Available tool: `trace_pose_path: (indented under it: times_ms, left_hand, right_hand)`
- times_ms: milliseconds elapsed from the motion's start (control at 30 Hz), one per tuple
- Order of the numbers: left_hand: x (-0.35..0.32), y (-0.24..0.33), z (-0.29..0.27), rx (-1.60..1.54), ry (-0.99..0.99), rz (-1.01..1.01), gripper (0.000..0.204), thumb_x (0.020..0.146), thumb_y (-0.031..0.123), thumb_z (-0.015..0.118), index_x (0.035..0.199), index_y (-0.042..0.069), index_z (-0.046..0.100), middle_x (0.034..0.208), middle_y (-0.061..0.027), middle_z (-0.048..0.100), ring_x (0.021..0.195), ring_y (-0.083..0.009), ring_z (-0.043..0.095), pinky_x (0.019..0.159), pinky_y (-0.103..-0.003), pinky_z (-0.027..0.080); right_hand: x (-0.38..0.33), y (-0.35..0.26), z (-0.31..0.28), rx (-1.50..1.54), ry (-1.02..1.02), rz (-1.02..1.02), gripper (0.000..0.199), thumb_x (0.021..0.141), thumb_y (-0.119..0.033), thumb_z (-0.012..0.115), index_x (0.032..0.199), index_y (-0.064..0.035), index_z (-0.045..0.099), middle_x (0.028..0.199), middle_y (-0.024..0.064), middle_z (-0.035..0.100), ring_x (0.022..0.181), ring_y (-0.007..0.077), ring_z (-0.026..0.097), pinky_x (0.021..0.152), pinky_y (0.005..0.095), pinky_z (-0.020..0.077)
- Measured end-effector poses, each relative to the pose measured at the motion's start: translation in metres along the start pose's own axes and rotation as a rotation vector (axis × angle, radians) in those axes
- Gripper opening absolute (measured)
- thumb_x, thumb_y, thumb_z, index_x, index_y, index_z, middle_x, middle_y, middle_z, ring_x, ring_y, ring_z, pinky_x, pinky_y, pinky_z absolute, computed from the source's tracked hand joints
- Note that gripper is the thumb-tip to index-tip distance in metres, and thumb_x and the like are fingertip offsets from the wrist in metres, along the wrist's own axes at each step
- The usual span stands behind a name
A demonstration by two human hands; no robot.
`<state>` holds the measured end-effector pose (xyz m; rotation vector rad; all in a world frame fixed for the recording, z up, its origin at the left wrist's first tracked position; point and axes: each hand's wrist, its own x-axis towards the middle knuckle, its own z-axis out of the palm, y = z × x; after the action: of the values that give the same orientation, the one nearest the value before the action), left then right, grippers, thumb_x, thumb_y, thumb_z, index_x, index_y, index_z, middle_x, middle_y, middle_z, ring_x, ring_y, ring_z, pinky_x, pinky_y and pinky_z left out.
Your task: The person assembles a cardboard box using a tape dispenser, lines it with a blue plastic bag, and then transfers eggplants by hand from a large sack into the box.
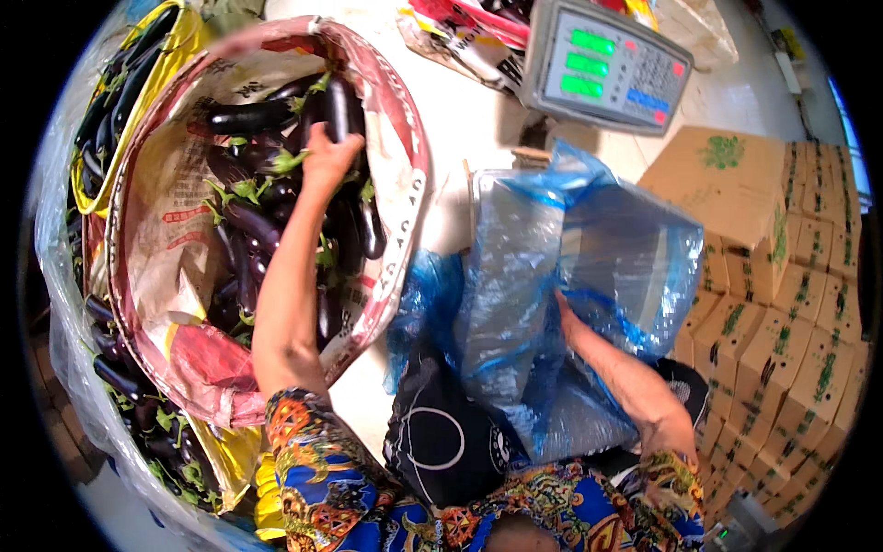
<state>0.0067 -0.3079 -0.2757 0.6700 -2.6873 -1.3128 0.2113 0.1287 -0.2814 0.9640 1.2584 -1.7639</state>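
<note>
A big woven sack with a rolled red-and-white rim stands at the left, full of dark purple eggplants with green stems. My left hand reaches into it, fingers closed round a long eggplant near the sack's far side. In front of me a blue plastic bag spreads open, its sheet draped over a grey, flat-sided shape. My right hand is at the bag's middle fold; plastic hides its fingers.
Beyond the bag stands a scale display with green readouts. Cardboard boxes are stacked at the right. Yellow-edged sacks of eggplants line the far left. Another printed sack lies at the back. My knee is beside the bag.
</note>
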Motion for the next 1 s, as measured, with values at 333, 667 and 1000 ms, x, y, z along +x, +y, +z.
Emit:
trace_pose_path:
  times_ms: [333, 667, 1000]
  left_hand:
    - [-0.154, 0.120, -0.095, -1.001, -0.659, -0.057, 0.061, 0.085, 0.042, 0.059, 0.124, -0.004, 0.048, 0.098, -0.0127, 0.060, 0.082, -0.0201, 0.061, 0.071, -0.032, 0.048]
    - [-0.201, 0.271, -0.049, -0.144, -1.082, 1.055, 0.053, 0.061, 0.007, 0.071, 0.112, 0.004, 0.057, 0.108, -0.0152, 0.060, 0.096, -0.0370, 0.058, 0.084, -0.042, 0.046]
    - [-0.187, 0.154, -0.059, -0.510, -0.302, 0.084, 0.017, 0.081, 0.002, 0.058, 0.097, 0.001, 0.064, 0.087, -0.0124, 0.064, 0.076, -0.0214, 0.063, 0.072, -0.031, 0.050]
  right_hand:
    - [-0.029, -0.032, 0.013, -0.767, 0.034, -0.646, 0.035, 0.092, -0.031, 0.053, 0.104, 0.0000, 0.064, 0.099, 0.0098, 0.068, 0.086, 0.0278, 0.063, 0.076, 0.0423, 0.0506]
    - [-0.204, -0.184, 0.080, -0.812, -0.487, -0.340, 0.069, 0.078, -0.032, 0.068, 0.135, -0.0025, 0.042, 0.118, 0.0168, 0.059, 0.106, 0.0225, 0.058, 0.093, 0.0353, 0.0463]
    - [-0.170, -0.080, 0.022, -0.671, 0.292, -0.151, 0.063, 0.078, -0.027, 0.072, 0.129, -0.0028, 0.045, 0.113, 0.0109, 0.056, 0.103, 0.0209, 0.051, 0.094, 0.0321, 0.0367]
